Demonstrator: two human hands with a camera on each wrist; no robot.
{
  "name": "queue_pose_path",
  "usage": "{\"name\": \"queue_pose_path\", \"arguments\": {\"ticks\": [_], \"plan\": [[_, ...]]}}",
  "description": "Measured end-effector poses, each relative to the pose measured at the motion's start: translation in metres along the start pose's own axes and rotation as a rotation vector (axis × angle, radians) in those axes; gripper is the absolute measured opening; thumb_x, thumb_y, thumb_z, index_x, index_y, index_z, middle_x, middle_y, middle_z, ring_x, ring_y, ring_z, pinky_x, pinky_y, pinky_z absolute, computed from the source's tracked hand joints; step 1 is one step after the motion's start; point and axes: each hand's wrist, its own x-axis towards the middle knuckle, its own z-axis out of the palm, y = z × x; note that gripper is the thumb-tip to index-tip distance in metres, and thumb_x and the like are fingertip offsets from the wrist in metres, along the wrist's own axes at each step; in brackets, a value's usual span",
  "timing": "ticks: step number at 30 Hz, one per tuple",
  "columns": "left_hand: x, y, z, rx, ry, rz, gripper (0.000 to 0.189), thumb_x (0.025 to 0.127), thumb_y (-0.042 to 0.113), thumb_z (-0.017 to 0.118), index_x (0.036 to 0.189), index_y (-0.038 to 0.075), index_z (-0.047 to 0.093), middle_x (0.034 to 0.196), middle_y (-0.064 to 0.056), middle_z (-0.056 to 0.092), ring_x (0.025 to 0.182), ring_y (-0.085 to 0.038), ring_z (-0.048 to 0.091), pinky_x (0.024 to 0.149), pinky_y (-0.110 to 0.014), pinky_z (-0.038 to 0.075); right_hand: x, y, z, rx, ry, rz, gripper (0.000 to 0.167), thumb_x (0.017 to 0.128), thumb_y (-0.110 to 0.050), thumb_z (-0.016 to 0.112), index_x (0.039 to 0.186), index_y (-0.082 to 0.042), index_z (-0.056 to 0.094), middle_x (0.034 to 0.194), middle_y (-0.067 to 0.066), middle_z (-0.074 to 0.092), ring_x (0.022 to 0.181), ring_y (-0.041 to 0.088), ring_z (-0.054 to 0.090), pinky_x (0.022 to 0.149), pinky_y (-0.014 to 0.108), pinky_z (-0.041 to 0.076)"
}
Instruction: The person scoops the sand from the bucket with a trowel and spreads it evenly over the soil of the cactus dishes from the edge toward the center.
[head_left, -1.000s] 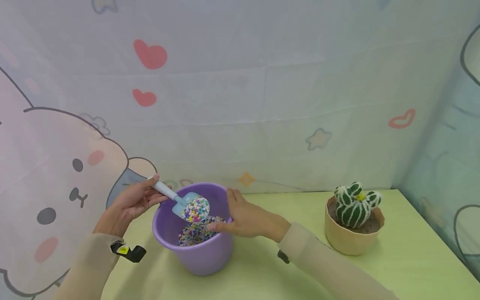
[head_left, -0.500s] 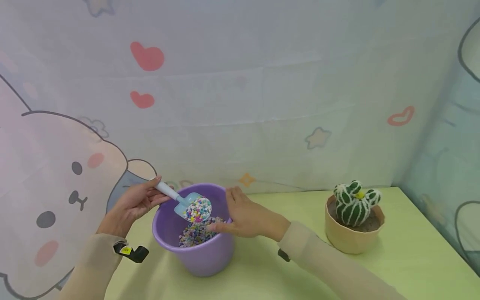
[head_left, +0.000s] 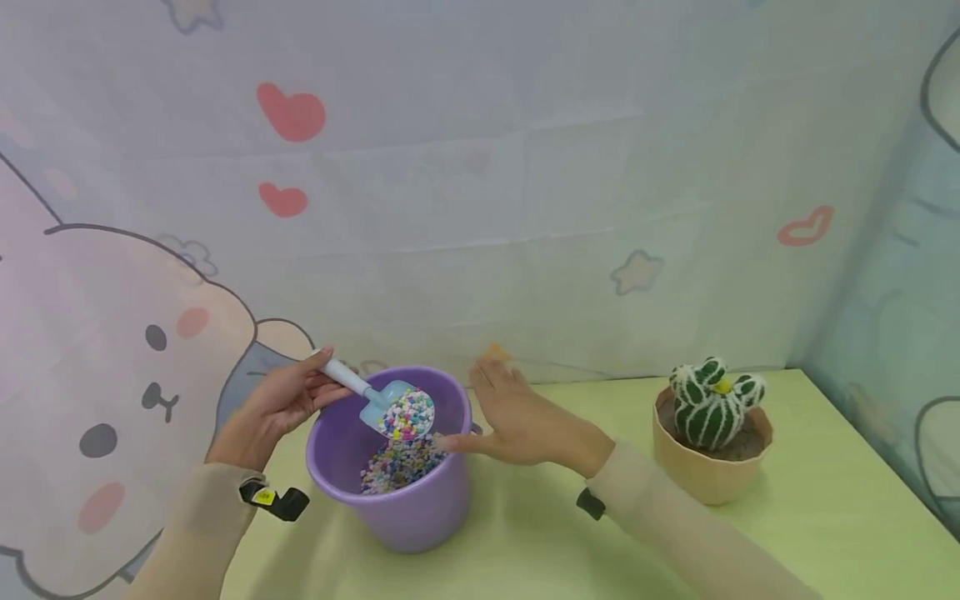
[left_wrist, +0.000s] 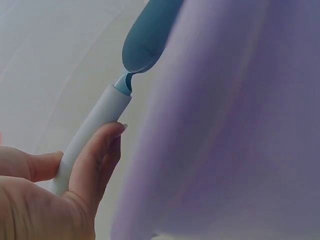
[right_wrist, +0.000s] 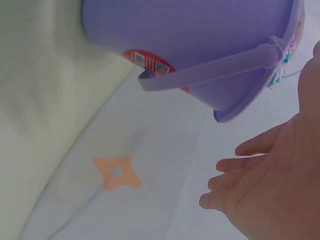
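Note:
My left hand (head_left: 288,398) pinches the white handle of a small light-blue shovel (head_left: 386,398) between thumb and fingers. A heap of multicoloured pellets (head_left: 407,414) fills the shovel's blade, which is held above the opening of a purple bucket (head_left: 412,521). More of the same pellets (head_left: 397,467) lie inside the bucket. Beside the bucket's right rim is my right hand (head_left: 525,421), fingers straight and spread, holding nothing. In the right wrist view its fingers stand apart from the bucket wall, and the bucket's purple handle (right_wrist: 210,70) hangs down the side.
At the right of the yellow-green table (head_left: 555,542) stands a knitted cactus (head_left: 711,412) in a tan pot (head_left: 705,479). A printed cloth backdrop (head_left: 480,208) with hearts and a cartoon animal rises behind the table.
My right hand has left the bucket's rim and moved right, its fingers straightening. The loaded shovel has shifted slightly right over the bucket, still in my left hand.

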Motion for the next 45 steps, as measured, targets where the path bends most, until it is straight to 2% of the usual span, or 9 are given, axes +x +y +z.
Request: {"name": "queue_pose_path", "arguments": {"ticks": [8, 12, 15, 18, 23, 30, 38, 43, 45], "plan": [[-0.001, 0.006, 0.008, 0.025, -0.011, -0.002, 0.025, 0.112, 0.026, 0.05, 0.107, 0.005, 0.062, 0.096, -0.014, 0.079, 0.091, -0.025, 0.082, 0.087, -0.033, 0.069, -0.017, 0.001, -0.008, -0.102, 0.072, -0.002, 0.109, 0.096, -0.082, 0.046, 0.167, -0.004, 0.019, 0.173, 0.019, 0.027, 0.161, 0.037, 0.029, 0.13, 0.072, 0.024], [0.0, 0.009, 0.015, 0.029, -0.004, -0.009, 0.026, 0.112, 0.027, 0.05, 0.108, 0.005, 0.062, 0.098, -0.015, 0.08, 0.092, -0.026, 0.081, 0.088, -0.033, 0.069, -0.029, 0.002, -0.017, -0.149, 0.118, -0.031, 0.091, 0.103, -0.063, 0.056, 0.164, -0.001, 0.03, 0.165, 0.02, 0.043, 0.146, 0.035, 0.053, 0.122, 0.058, 0.049], [0.001, 0.01, 0.02, 0.031, -0.012, -0.017, 0.025, 0.113, 0.028, 0.049, 0.112, 0.006, 0.06, 0.099, -0.016, 0.079, 0.092, -0.026, 0.081, 0.088, -0.032, 0.069, -0.038, 0.003, -0.023, -0.208, 0.187, -0.069, 0.07, 0.104, -0.048, 0.064, 0.153, -0.001, 0.047, 0.147, 0.016, 0.063, 0.114, 0.028, 0.074, 0.096, 0.042, 0.066], [0.003, 0.011, 0.025, 0.029, -0.011, -0.017, 0.024, 0.113, 0.028, 0.048, 0.114, 0.006, 0.059, 0.1, -0.015, 0.079, 0.093, -0.025, 0.081, 0.089, -0.032, 0.069, -0.046, 0.004, -0.028, -0.256, 0.252, -0.096, 0.052, 0.102, -0.043, 0.069, 0.136, -0.004, 0.062, 0.125, 0.007, 0.073, 0.091, 0.019, 0.073, 0.077, 0.035, 0.066], [0.004, 0.014, 0.03, 0.019, -0.004, -0.013, 0.028, 0.112, 0.028, 0.049, 0.11, 0.005, 0.065, 0.102, -0.014, 0.078, 0.094, -0.025, 0.081, 0.09, -0.033, 0.068, -0.061, 0.007, -0.038, -0.309, 0.327, -0.117, 0.04, 0.099, -0.04, 0.074, 0.121, -0.007, 0.069, 0.108, 0.002, 0.076, 0.083, 0.016, 0.071, 0.071, 0.033, 0.064], [0.005, 0.018, 0.04, 0.03, 0.008, -0.014, 0.027, 0.111, 0.029, 0.051, 0.11, 0.006, 0.066, 0.1, -0.012, 0.077, 0.093, -0.024, 0.081, 0.089, -0.033, 0.069, -0.083, 0.013, -0.052, -0.275, 0.342, -0.061, 0.042, 0.099, -0.038, 0.074, 0.125, -0.006, 0.071, 0.119, 0.007, 0.078, 0.098, 0.024, 0.077, 0.081, 0.04, 0.068], [0.009, 0.023, 0.054, 0.056, -0.014, 0.007, 0.027, 0.112, 0.028, 0.049, 0.113, 0.005, 0.062, 0.101, -0.012, 0.076, 0.091, -0.023, 0.081, 0.087, -0.031, 0.069, -0.116, 0.028, -0.075, -0.254, 0.487, -0.066, 0.039, 0.093, -0.032, 0.081, 0.122, -0.006, 0.074, 0.117, 0.008, 0.079, 0.106, 0.029, 0.077, 0.088, 0.048, 0.067], [0.011, 0.024, 0.06, 0.029, -0.008, -0.006, 0.025, 0.112, 0.026, 0.051, 0.112, 0.005, 0.063, 0.1, -0.013, 0.076, 0.091, -0.025, 0.081, 0.088, -0.032, 0.069, -0.136, 0.04, -0.084, -0.261, 0.56, -0.067, 0.04, 0.087, -0.027, 0.086, 0.119, -0.006, 0.075, 0.113, 0.009, 0.079, 0.082, 0.015, 0.077, 0.076, 0.042, 0.068], [0.011, 0.023, 0.062, 0.018, -0.008, -0.011, 0.024, 0.112, 0.026, 0.051, 0.114, 0.005, 0.062, 0.099, -0.014, 0.076, 0.091, -0.025, 0.081, 0.087, -0.032, 0.069, -0.144, 0.045, -0.088, -0.275, 0.602, -0.073, 0.042, 0.084, -0.025, 0.088, 0.119, -0.004, 0.075, 0.112, 0.011, 0.079, 0.08, 0.016, 0.076, 0.073, 0.042, 0.068]]}}
